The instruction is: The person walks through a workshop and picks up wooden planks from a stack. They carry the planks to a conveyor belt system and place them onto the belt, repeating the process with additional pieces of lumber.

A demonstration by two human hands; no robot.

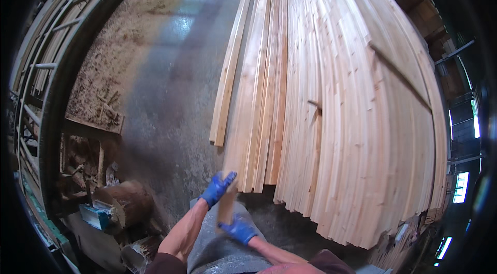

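Note:
A long pale wooden board [227,207] reaches from just in front of my body toward the stack of boards [347,144] on the right. My left hand [217,189], in a blue glove, is closed around the board's left edge a little way up from its near end. Lower down, my right hand [239,230], gloved in blue too, grips the near end. Motion blurs this end slightly. Beyond my hands, a separate pair of narrow boards [221,118] lies along the left side of the stack.
A dark stick [398,74] lies across the stack at the right. Grey concrete floor [176,82] runs along the left, with sawdust [111,61] beyond. A metal ladder-like frame [44,67] stands far left, near a cut log [127,202] and a blue block [95,217].

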